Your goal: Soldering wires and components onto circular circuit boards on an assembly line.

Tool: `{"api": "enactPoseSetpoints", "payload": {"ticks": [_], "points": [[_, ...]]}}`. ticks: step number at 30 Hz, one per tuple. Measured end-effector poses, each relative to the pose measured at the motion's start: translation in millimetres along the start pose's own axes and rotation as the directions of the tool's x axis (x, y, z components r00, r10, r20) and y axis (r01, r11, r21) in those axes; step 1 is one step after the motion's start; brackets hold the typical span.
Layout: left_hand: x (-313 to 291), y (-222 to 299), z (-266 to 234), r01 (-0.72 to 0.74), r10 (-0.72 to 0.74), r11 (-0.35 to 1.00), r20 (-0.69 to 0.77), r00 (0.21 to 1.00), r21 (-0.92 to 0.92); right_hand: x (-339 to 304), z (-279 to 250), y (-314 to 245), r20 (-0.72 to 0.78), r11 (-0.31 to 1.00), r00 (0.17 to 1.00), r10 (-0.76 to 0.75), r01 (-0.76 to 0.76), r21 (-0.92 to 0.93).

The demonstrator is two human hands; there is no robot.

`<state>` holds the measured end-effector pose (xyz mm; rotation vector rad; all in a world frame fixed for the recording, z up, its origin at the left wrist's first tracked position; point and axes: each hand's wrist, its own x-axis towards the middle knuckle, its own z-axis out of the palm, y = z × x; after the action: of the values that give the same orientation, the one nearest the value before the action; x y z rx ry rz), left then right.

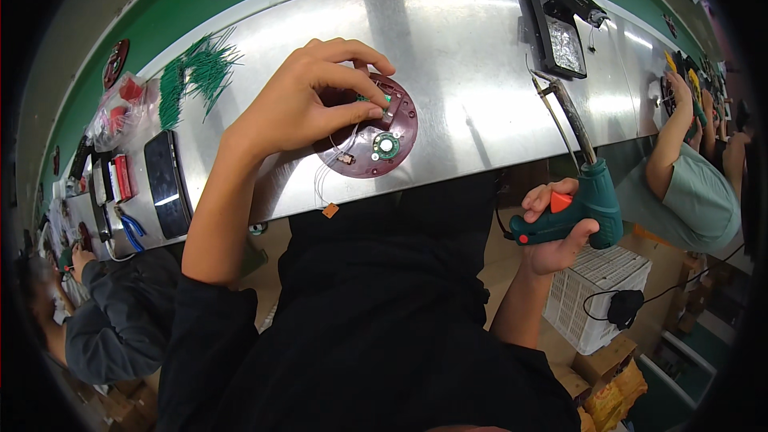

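Though under left hand (308, 90), disc (373, 130) visible.

You have open metal on the bench (448, 72) running from near edge to far edge, between the maroon disc (404, 124) and the soldering gun (598, 196). On the right, the gun's barrel juts over the near edge, with a black stand (565, 46) beyond its tip. Your left hand (320, 92) covers part of the disc; its forearm bars the near edge between disc and phone (166, 184).
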<state>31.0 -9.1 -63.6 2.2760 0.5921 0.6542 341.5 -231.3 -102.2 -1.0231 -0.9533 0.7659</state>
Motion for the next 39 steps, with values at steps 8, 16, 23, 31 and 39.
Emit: {"api": "enactPoseSetpoints", "payload": {"ticks": [8,16,23,31,39], "points": [[1,2,13,-0.037,0.037,0.999,-0.035,0.999,-0.003,0,6,1,0.003,1.0,1.0,-0.005,0.005,-0.004],[-1,4,4,0.035,-0.029,0.988,0.041,0.999,-0.152,-1,5,1,0.022,1.0,1.0,0.006,-0.005,-0.023],[-5,2,-1,0.044,-0.039,0.978,0.026,0.999,-0.202,0,7,-1,-0.011,0.999,1.0,0.002,-0.002,-0.052],[-2,5,9,0.021,-0.016,0.991,0.039,0.999,-0.134,-6,2,1,-0.041,1.0,0.999,0.019,-0.019,0.003],[-5,3,0,0.047,-0.024,0.964,0.091,0.996,-0.261,-2,11,2,-0.034,0.999,0.999,0.005,-0.006,-0.043]]}}
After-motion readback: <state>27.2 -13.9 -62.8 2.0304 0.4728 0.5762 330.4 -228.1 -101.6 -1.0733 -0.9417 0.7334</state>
